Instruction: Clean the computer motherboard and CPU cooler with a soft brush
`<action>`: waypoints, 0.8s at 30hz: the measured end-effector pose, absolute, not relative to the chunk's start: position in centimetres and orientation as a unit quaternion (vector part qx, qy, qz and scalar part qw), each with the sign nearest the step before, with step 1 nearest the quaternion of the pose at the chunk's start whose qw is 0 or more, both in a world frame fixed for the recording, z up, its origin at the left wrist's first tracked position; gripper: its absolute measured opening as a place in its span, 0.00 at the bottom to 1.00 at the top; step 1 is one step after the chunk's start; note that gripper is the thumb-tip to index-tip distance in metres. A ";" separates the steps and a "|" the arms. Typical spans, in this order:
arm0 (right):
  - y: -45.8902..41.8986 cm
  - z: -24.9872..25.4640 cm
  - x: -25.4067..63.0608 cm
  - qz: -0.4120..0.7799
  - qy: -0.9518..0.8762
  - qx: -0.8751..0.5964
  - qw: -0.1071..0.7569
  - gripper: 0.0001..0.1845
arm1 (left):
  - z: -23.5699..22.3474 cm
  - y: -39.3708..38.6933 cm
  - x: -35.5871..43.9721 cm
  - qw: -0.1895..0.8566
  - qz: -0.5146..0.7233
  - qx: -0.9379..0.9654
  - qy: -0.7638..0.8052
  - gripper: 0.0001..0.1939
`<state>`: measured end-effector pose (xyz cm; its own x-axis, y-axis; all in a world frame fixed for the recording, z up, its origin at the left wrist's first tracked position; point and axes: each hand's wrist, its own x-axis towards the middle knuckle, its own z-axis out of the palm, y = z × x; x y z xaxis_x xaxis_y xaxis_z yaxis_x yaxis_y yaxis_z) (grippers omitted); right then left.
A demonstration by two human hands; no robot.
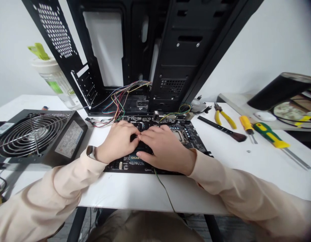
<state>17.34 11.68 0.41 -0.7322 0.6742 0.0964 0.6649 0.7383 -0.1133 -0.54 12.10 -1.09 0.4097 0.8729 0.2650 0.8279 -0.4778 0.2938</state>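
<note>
A black Gigabyte motherboard lies flat on the white table with both hands over its middle. My left hand has its fingers curled and thumb bent in toward the fingertips. Beside it my right hand reaches across from the right, its fingertips meeting those of the left and its thumb lower down. Something dark lies under and between the fingers, and they hide what it is. To the right of my right hand the CPU socket shows. A thin green-yellow wire runs from the board over the table's front edge.
Behind the board stands an open black computer case with loose coloured wires. A power supply sits at left, near a clear bottle. Rightward lie a brush, yellow pliers and two screwdrivers.
</note>
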 end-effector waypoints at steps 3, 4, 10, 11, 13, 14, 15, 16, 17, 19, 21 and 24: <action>11.5 0.4 17.3 0.024 -0.929 -0.364 0.057 0.27 | -1.1 12.1 -0.5 0.057 0.196 0.837 0.508 0.10; 11.5 0.4 17.3 0.022 -0.929 -0.365 0.053 0.27 | -1.1 12.1 -0.5 0.057 0.197 0.837 0.508 0.10; 11.6 0.8 17.0 0.017 -0.929 -0.367 0.033 0.27 | -1.2 12.1 -0.5 0.055 0.198 0.836 0.508 0.10; 11.6 0.9 16.9 0.016 -0.929 -0.369 0.031 0.27 | -1.2 12.1 -0.5 0.055 0.199 0.837 0.508 0.10; 11.7 1.0 16.8 0.016 -0.930 -0.367 0.031 0.27 | -1.2 12.1 -0.5 0.056 0.200 0.837 0.506 0.10; 11.8 1.0 16.8 0.015 -0.931 -0.364 0.033 0.27 | -1.2 12.1 -0.5 0.056 0.201 0.838 0.505 0.10; 11.8 1.0 16.8 0.013 -0.932 -0.361 0.037 0.27 | -1.2 12.2 -0.5 0.056 0.202 0.838 0.504 0.10; 11.8 1.0 16.8 0.011 -0.933 -0.358 0.040 0.27 | -1.2 12.2 -0.5 0.056 0.203 0.839 0.502 0.11; 11.8 1.0 16.8 0.008 -0.934 -0.355 0.044 0.27 | -1.1 12.2 -0.5 0.057 0.204 0.839 0.501 0.11; 11.8 0.9 16.8 0.005 -0.935 -0.352 0.050 0.27 | -1.1 12.2 -0.5 0.058 0.206 0.840 0.499 0.11; 11.7 0.8 16.7 0.003 -0.935 -0.352 0.051 0.27 | -1.1 12.2 -0.5 0.059 0.206 0.839 0.500 0.11; 11.7 0.8 16.4 -0.001 -0.935 -0.351 0.046 0.27 | -1.2 12.2 -0.5 0.058 0.203 0.839 0.502 0.11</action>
<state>16.41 11.72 0.80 -0.7489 0.6570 0.0862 0.6572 0.7531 -0.0304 -0.50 12.21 -1.17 0.4137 0.8657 0.2818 0.8183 -0.4893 0.3017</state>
